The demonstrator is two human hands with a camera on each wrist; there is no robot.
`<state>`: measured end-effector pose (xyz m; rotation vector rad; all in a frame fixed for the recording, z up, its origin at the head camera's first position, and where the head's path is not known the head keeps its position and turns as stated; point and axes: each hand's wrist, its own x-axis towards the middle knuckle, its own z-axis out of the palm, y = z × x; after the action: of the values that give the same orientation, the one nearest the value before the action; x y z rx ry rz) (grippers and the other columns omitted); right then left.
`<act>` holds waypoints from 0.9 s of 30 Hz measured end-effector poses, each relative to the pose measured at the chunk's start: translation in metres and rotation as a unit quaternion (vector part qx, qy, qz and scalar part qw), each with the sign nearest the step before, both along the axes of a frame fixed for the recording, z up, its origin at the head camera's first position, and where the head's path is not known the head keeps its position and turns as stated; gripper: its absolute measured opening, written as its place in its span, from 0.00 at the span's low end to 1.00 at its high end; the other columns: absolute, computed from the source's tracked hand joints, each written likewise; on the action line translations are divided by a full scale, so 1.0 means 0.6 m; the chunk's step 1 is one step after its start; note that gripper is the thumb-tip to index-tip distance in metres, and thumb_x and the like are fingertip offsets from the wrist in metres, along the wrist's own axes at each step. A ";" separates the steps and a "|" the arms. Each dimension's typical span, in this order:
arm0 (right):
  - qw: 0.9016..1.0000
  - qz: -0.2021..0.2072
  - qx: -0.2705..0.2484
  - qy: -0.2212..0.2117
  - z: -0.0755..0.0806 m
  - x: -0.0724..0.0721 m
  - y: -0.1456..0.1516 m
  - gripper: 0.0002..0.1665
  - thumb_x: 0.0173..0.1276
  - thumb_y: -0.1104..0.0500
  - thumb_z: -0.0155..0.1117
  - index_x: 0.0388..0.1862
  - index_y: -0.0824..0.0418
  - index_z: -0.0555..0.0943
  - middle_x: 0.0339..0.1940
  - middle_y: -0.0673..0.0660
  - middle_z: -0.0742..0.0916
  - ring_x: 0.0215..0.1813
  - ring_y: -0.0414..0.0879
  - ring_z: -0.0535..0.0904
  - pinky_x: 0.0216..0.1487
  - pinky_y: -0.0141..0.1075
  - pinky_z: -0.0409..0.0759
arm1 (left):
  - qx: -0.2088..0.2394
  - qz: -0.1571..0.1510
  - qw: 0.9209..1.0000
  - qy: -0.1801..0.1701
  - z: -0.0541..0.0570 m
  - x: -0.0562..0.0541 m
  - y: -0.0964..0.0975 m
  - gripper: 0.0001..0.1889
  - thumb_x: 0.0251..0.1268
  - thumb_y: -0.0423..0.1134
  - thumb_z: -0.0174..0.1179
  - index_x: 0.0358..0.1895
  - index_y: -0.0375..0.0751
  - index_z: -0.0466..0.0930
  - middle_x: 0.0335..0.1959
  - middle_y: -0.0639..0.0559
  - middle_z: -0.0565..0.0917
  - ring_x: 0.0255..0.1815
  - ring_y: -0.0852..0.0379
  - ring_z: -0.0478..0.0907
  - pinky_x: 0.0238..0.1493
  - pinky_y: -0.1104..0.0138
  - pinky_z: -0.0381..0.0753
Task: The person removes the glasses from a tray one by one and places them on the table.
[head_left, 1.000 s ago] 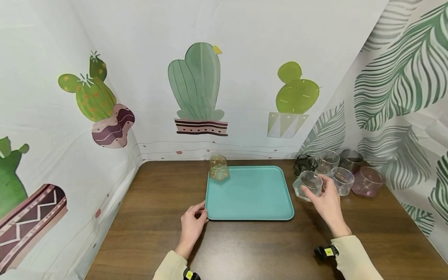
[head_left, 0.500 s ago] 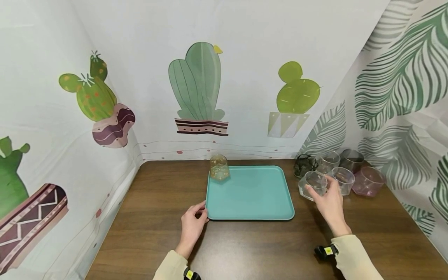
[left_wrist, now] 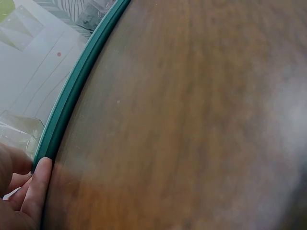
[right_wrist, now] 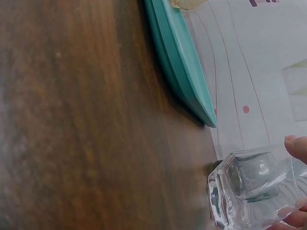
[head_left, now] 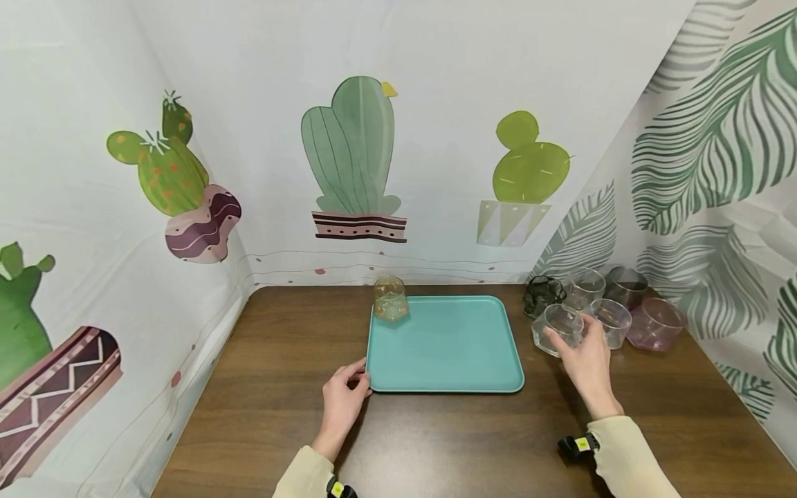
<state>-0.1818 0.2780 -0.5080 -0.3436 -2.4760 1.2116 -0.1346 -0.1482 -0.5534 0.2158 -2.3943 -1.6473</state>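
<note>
My right hand (head_left: 585,363) grips a clear glass (head_left: 556,339) between thumb and fingers, to the right of the turquoise tray (head_left: 445,346). The right wrist view shows the thick faceted base of this clear glass (right_wrist: 230,191), with a thumb and fingertips at its sides. My left hand (head_left: 344,401) pinches the tray's front left corner. Fingers (left_wrist: 38,187) lie against the tray rim (left_wrist: 76,81) in the left wrist view. An amber glass (head_left: 390,301) stands upright at the tray's back left corner.
Behind and beside my right hand stand several glasses: a black patterned one (head_left: 544,296), a clear one (head_left: 584,287), a dark one (head_left: 625,285), another clear one (head_left: 613,325) and a pink one (head_left: 656,328). A printed cloth wall (head_left: 436,263) borders the wooden table (head_left: 274,346).
My right hand has moved the clear glass slightly to the right, away from the tray and nearer the other glasses. My left hand and the tray have stayed in place.
</note>
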 end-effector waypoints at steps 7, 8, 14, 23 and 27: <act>1.000 0.000 0.009 0.009 -0.002 -0.003 0.001 0.47 0.69 0.52 0.75 0.73 0.77 0.64 0.63 0.79 0.73 0.65 0.72 0.69 0.64 0.67 0.70 | -0.002 -0.002 1.000 -0.001 0.000 0.001 0.000 0.17 0.68 0.25 0.64 0.58 0.34 0.87 0.42 0.43 0.86 0.39 0.57 0.85 0.33 0.74 0.90; 1.000 -0.001 0.011 0.011 -0.002 -0.004 0.001 0.47 0.69 0.52 0.75 0.73 0.77 0.64 0.63 0.79 0.73 0.65 0.72 0.69 0.64 0.67 0.70 | -0.001 -0.002 1.000 0.000 0.000 0.001 0.000 0.17 0.68 0.25 0.64 0.58 0.34 0.87 0.42 0.43 0.86 0.39 0.57 0.85 0.33 0.74 0.90; 0.999 -0.003 0.020 0.027 -0.001 -0.005 -0.002 0.44 0.68 0.55 0.76 0.72 0.78 0.66 0.62 0.79 0.74 0.64 0.72 0.69 0.65 0.66 0.70 | 0.001 -0.003 1.000 -0.001 0.000 0.002 -0.001 0.17 0.68 0.25 0.64 0.58 0.35 0.87 0.42 0.44 0.86 0.39 0.58 0.85 0.33 0.73 0.90; 0.999 -0.003 0.032 0.035 0.005 -0.007 -0.005 0.44 0.67 0.57 0.74 0.71 0.80 0.66 0.64 0.81 0.73 0.67 0.75 0.68 0.68 0.67 0.67 | 0.002 -0.006 1.000 0.000 0.001 0.002 -0.001 0.17 0.68 0.25 0.64 0.58 0.34 0.87 0.42 0.44 0.85 0.40 0.57 0.85 0.34 0.74 0.90; 0.999 -0.005 0.037 0.037 0.009 -0.005 -0.007 0.45 0.66 0.58 0.74 0.72 0.80 0.65 0.66 0.82 0.71 0.69 0.76 0.66 0.70 0.68 0.66 | 0.001 -0.007 1.000 -0.001 0.001 0.002 -0.002 0.17 0.69 0.25 0.64 0.59 0.34 0.87 0.42 0.43 0.85 0.39 0.57 0.85 0.34 0.74 0.90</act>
<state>-0.1851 0.2735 -0.5026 -0.2858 -2.4440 1.1054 -0.1337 -0.1491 -0.5529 0.2011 -2.4005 -1.6567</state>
